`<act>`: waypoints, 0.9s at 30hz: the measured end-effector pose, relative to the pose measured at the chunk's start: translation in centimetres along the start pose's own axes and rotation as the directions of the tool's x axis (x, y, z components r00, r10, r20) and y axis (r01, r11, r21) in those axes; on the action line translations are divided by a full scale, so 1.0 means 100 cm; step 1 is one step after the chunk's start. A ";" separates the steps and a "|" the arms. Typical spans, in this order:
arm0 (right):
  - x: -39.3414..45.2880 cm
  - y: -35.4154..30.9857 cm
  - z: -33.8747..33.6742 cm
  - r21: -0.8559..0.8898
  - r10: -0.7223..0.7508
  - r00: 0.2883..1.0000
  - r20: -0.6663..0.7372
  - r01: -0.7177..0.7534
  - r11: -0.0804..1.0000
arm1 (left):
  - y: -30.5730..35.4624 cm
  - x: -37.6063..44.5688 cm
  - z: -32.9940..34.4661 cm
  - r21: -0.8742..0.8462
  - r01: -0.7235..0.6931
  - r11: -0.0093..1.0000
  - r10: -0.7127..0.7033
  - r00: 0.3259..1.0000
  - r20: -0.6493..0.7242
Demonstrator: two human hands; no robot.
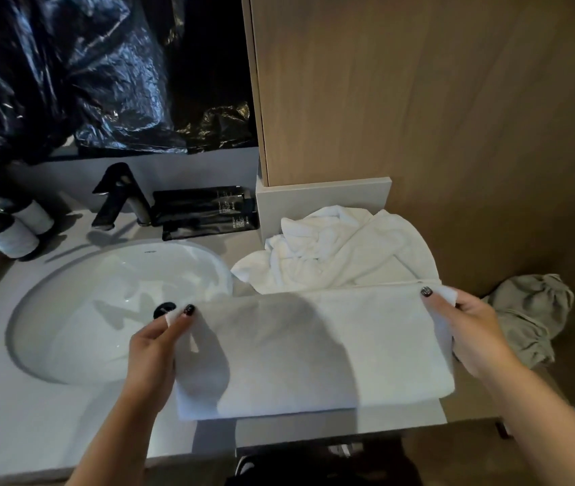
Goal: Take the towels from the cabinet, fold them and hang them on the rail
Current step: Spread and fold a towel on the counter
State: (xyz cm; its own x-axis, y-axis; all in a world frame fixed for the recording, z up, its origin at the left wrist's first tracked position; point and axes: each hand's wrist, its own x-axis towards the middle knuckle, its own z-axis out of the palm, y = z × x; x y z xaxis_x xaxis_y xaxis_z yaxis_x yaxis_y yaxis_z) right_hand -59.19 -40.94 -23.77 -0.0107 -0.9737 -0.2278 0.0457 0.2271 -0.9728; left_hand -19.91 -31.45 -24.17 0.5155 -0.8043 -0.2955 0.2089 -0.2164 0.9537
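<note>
A white towel (314, 345), folded into a wide band, lies across the counter's front edge beside the sink. My left hand (154, 345) pinches its far left corner between thumb and fingers. My right hand (468, 327) pinches the far right corner in the same way. Behind it a second white towel (335, 250) lies crumpled on the counter against the wooden cabinet (419, 100). No rail is in view.
A white oval sink (79, 310) with a black tap (117, 194) fills the left of the grey counter (15, 433). Black sachets (205, 212) and two pump bottles (15, 233) stand at the back. A grey cloth (528, 313) hangs at the right. Black plastic (68, 71) covers the mirror.
</note>
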 end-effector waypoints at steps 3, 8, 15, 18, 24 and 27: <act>-0.013 -0.006 -0.007 0.036 -0.028 0.999 -0.022 0.029 0.999 | 0.007 -0.015 0.003 -0.040 -0.006 0.999 0.006 1.000 0.005; -0.040 -0.019 -0.012 0.051 -0.068 0.996 -0.064 0.071 0.996 | 0.016 -0.034 0.001 -0.060 -0.063 0.996 0.066 0.997 0.051; -0.091 -0.009 -0.001 0.066 -0.126 0.971 -0.202 0.142 0.988 | 0.027 -0.061 -0.026 -0.111 -0.036 0.993 0.054 0.984 0.168; -0.120 0.001 0.016 0.098 -0.091 0.962 -0.257 0.119 0.988 | 0.029 -0.070 -0.051 -0.097 -0.032 0.995 0.048 0.984 0.172; -0.162 0.013 0.038 0.016 -0.158 0.942 -0.295 0.171 0.985 | 0.016 -0.077 -0.094 -0.022 -0.066 0.998 0.068 0.992 0.110; -0.169 0.016 0.043 -0.062 -0.175 0.927 -0.330 0.164 0.984 | 0.003 -0.077 -0.103 -0.003 -0.057 0.998 0.057 0.993 0.101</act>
State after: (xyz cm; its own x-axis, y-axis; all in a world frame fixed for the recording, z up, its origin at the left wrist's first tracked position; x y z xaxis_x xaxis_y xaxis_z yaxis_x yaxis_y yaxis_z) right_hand -54.67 -24.22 -21.32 -0.3480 -0.9359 -0.0544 -0.0191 0.0651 -0.9977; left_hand -15.25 -19.64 -22.21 0.4401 -0.8670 -0.2337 0.1819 -0.1688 0.9687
